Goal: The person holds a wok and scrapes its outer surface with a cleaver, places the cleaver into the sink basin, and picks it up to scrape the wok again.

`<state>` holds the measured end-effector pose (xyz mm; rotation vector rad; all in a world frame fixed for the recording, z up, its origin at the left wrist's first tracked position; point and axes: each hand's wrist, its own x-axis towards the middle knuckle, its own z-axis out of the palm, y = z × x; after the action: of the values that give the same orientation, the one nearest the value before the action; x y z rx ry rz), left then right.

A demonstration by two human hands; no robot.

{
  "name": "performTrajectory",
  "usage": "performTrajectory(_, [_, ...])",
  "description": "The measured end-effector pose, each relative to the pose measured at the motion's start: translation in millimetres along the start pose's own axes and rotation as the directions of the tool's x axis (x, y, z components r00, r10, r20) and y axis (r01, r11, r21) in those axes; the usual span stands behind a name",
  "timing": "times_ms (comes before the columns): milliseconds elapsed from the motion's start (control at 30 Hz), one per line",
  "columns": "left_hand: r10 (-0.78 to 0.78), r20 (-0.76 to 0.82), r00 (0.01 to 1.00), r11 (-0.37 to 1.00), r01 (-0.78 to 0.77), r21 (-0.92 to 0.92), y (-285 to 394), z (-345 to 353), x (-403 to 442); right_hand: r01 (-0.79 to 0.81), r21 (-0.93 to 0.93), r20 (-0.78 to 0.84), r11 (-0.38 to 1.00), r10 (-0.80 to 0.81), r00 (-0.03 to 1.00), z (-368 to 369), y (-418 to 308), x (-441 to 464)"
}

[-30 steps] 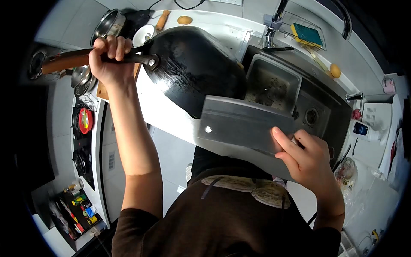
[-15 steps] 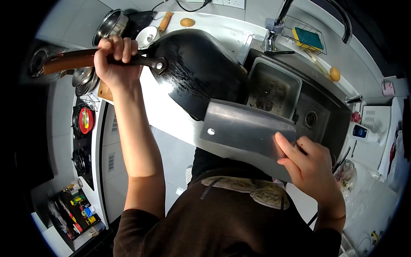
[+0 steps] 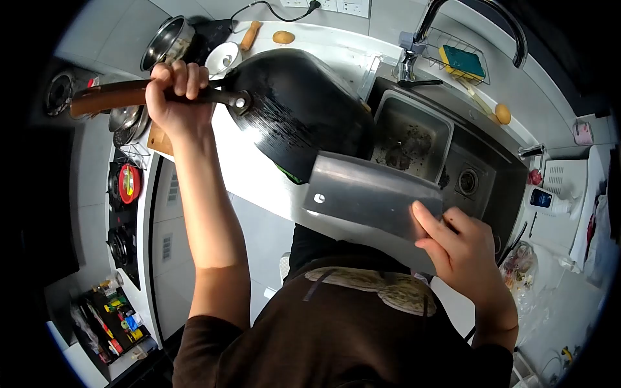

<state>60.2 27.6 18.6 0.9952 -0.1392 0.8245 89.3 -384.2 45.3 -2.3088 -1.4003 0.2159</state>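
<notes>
One closed left hand grips a likely heavy, round black wok by its well-chosen brown-and-black handle; the right hand clasps a stiff-looking grey rectangular cleaver.

Wok: over the worktop, left of the sink; handle in the left hand.
Cleaver: in the right hand, before the basin.
Basin: inside the sink's left part.
Potato: near the worktop's back edge, behind the wok.
Bowl: left of the potato.
Sponge: behind the sink, in the rack, right of the tap.
</notes>
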Motion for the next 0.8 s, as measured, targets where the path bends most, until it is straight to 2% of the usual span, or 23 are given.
performTrajectory(100, [-0.012,-0.018,1.000,0.999,0.012,-0.040,-0.1,-10.4,3.3,-0.065,-0.031,0.039,0.997,0.066,0.997,6.2,4.3,-13.2])
performTrajectory(367, [-0.037,0.010,0.999,0.998,0.038,-0.042,0.9,-28.9,11.6,-0.024,-0.045,-0.050,0.999,0.022,0.999,12.9,12.1,-11.9])
performTrajectory(800, [-0.044,0.022,0.999,0.998,0.045,-0.052,1.6,-29.3,10.5,0.025,-0.079,-0.005,0.997,-0.026,1.000,7.3,9.2,1.2])
